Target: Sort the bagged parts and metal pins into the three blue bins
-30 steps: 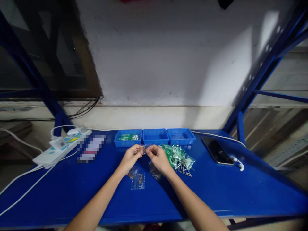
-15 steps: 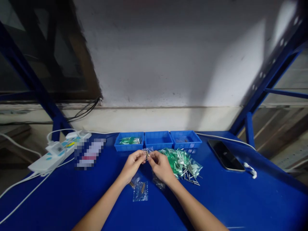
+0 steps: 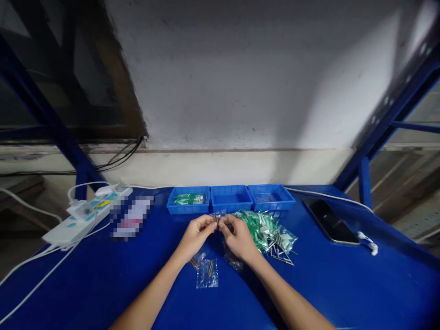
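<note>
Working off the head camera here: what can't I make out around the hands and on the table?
In the head view:
- Small clear bag: exact contents partly covered by the left hand and right hand.
- Bagged brown rods: partly behind the left wrist.
- Dark bagged pieces: partly behind the right hand; too dim to identify.
- Specks in the rightmost blue bin: too small.
- Pixelated item: details blurred.
</note>
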Tool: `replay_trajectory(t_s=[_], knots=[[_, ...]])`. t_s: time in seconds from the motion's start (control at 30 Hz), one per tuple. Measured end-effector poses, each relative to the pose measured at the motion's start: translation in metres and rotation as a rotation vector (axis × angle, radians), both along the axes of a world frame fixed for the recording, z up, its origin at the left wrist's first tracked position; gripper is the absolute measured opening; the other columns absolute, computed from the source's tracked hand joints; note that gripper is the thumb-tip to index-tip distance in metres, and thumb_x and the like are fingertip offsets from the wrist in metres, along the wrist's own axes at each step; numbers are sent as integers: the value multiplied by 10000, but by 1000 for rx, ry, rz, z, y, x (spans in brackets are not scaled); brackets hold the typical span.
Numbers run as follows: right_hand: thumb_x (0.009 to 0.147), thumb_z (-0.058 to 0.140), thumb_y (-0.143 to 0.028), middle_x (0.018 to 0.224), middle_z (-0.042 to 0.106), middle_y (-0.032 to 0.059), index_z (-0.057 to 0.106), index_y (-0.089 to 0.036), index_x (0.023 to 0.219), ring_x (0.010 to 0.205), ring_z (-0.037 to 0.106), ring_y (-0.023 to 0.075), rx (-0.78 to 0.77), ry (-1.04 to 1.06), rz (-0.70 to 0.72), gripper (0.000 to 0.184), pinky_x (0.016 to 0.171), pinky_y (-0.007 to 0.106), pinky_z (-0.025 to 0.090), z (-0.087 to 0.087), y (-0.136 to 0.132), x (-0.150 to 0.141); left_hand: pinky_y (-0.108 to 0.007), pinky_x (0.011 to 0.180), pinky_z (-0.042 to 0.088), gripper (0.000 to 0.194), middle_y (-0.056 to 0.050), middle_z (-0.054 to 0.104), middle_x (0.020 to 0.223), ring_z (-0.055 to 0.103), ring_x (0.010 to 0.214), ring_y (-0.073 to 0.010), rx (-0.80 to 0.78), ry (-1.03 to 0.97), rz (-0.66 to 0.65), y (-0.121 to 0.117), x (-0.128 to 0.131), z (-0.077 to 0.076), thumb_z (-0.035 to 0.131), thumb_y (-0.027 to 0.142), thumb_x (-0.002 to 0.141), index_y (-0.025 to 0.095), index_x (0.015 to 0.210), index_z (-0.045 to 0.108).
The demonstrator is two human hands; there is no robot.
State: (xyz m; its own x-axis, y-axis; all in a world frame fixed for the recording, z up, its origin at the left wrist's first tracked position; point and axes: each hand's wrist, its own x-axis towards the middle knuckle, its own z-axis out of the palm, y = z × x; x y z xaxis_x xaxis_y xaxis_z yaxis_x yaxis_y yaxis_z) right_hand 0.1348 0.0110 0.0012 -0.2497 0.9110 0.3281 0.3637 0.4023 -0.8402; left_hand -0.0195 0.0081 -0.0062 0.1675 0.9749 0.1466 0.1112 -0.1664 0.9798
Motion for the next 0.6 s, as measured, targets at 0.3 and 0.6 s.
replay_trajectory(t_s=[0.3, 0.6], knots=[[857, 430, -257, 654, 530, -12, 477, -188, 740, 576, 479, 119, 1, -56, -16, 144, 555, 237, 335, -2, -5, -1, -233, 626, 371, 221, 17, 491, 669, 462, 655, -120, 8, 71, -24, -4, 2, 0, 530, 346, 818, 152, 713, 517], [815, 519, -333, 755, 575, 3, 581, -174, 904, 628, 495, 114, -163, 146, 46, 192, 553, 224, 365, 12, -9, 4, -212, 582, 303, 187, 43, 373, 645, 353, 626, -97, 96, 123, -38, -11, 4, 6, 475, 229, 809, 173, 654, 388]])
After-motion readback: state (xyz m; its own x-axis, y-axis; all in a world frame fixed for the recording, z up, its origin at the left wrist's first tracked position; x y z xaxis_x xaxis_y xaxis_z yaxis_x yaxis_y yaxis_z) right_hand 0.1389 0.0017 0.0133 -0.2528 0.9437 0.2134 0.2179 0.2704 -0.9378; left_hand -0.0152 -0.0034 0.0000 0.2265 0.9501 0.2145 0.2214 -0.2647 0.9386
